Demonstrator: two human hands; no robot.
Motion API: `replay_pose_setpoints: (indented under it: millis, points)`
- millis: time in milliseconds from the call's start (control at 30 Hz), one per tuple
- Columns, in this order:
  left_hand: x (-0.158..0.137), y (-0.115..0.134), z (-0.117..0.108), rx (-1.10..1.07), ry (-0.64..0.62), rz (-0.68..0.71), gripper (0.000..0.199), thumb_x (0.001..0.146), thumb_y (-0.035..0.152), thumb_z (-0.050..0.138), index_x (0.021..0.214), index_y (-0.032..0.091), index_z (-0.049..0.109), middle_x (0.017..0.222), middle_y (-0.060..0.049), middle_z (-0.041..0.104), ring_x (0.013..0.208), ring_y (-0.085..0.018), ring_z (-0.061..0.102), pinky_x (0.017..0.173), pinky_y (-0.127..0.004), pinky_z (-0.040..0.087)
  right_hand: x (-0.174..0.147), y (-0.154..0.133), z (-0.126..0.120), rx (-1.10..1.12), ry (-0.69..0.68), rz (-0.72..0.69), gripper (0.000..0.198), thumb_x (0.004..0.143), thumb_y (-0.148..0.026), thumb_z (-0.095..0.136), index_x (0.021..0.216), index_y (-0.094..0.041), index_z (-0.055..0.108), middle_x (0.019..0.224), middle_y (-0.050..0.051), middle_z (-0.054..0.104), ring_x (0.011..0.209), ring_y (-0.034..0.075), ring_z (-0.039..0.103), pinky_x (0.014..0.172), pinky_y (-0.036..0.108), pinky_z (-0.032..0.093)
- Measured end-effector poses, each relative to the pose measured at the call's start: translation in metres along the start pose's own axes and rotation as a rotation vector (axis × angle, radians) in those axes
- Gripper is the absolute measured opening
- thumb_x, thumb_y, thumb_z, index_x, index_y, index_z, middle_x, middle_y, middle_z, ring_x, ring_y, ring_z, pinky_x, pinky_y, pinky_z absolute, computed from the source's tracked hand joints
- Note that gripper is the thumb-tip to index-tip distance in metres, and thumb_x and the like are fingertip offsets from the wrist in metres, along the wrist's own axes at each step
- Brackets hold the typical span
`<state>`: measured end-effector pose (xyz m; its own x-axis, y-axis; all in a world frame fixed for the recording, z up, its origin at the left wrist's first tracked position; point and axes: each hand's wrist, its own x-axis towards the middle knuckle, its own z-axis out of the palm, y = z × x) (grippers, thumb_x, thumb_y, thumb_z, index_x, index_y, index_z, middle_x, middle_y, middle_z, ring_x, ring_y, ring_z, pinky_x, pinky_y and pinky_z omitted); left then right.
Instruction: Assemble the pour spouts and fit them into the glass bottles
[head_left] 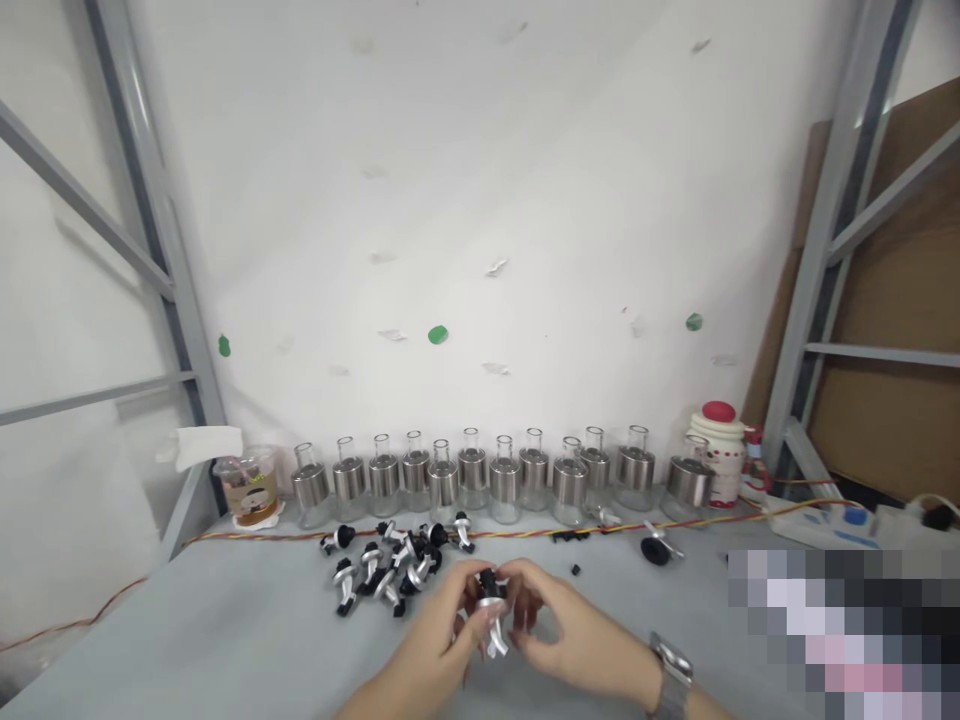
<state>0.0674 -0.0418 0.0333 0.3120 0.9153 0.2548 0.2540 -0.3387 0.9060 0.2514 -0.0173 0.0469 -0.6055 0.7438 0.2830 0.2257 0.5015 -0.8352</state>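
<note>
Both my hands meet over the front middle of the table, around a silver pour spout (496,636) with a black stopper end pointing up. My left hand (442,635) grips the spout's silver collar between thumb and fingers. From the other side, the fingertips of my right hand (559,625) close in at the black stopper end; some of its fingers are hidden behind the palm. To the left lies a loose pile of similar pour spouts (386,583), silver with black ends. One more pour spout (656,550) lies on its side at the right.
A row of glass bottles (505,480) with steel bands stands along the wall. Small black pieces (571,536) lie before them. A twisted wire (300,536) crosses the grey table (225,620). A plastic cup (251,490), a jar (721,460) and a power strip (810,524) flank the row.
</note>
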Motion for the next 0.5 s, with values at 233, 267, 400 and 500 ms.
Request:
replay_pose_setpoints:
  millis: [233, 267, 400, 500]
  points:
    - [-0.0019, 0.0091, -0.0003, 0.185, -0.127, 0.083, 0.03, 0.084, 0.034, 0.039, 0.11, 0.022, 0.048, 0.099, -0.007, 0.055, 0.089, -0.02, 0.051, 0.077, -0.028, 0.039, 0.0038, 0.0022, 0.0113, 0.003, 0.049, 0.02, 0.041, 0.063, -0.011, 0.054, 0.103, -0.022, 0.05, 0.083, -0.001, 0.057, 0.072, 0.014, 0.051, 0.067, 0.024, 0.04]
    - [-0.0019, 0.0089, 0.0002, 0.193, -0.14, 0.096, 0.03, 0.085, 0.033, 0.039, 0.11, 0.021, 0.048, 0.099, -0.007, 0.055, 0.09, -0.02, 0.05, 0.079, -0.029, 0.038, 0.0038, 0.0011, 0.0112, -0.021, 0.05, 0.008, 0.037, 0.061, -0.01, 0.055, 0.096, -0.021, 0.053, 0.083, -0.001, 0.057, 0.072, 0.014, 0.05, 0.066, 0.024, 0.039]
    - [-0.002, 0.0068, 0.002, 0.218, -0.186, 0.142, 0.03, 0.086, 0.032, 0.037, 0.111, 0.02, 0.047, 0.099, -0.007, 0.055, 0.091, -0.019, 0.05, 0.083, -0.028, 0.036, 0.0029, -0.0016, 0.0093, -0.073, 0.034, -0.001, 0.026, 0.057, -0.01, 0.058, 0.081, -0.019, 0.054, 0.076, -0.003, 0.055, 0.068, 0.013, 0.047, 0.061, 0.021, 0.036]
    - [-0.0026, 0.0098, 0.0019, 0.219, -0.196, 0.155, 0.028, 0.086, 0.031, 0.036, 0.109, 0.02, 0.048, 0.099, -0.007, 0.054, 0.091, -0.018, 0.05, 0.082, -0.027, 0.036, 0.0026, -0.0034, 0.009, -0.058, 0.024, 0.0, 0.022, 0.058, -0.009, 0.057, 0.077, -0.019, 0.053, 0.071, -0.004, 0.053, 0.066, 0.012, 0.046, 0.06, 0.02, 0.035]
